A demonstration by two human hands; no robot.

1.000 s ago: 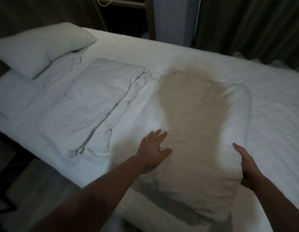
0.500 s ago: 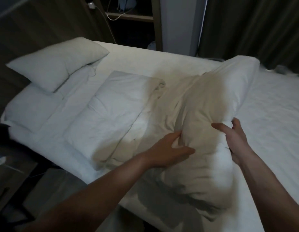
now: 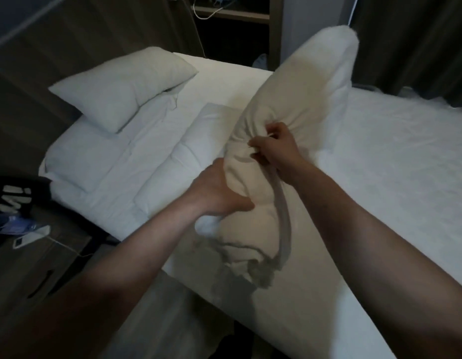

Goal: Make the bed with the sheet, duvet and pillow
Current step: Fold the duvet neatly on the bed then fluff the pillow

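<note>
Pillow now lifted off the sheet, tilted toward one o'clock instead of lying flat. Left hand gripping its underside, right hand pinching bunched fabric mid-length. Probably headed to ten o'clock, beside the second pillow; folded duvet untouched.

The left hand hides its fingers behind the pillow; the bed runs off frame right.

The long cream cloth pillow looks soft, matt and creased; the white fitted cloth sheet is matt and faintly textured; the folded white quilted duvet matt; the dark wood-grain headboard dull
</note>
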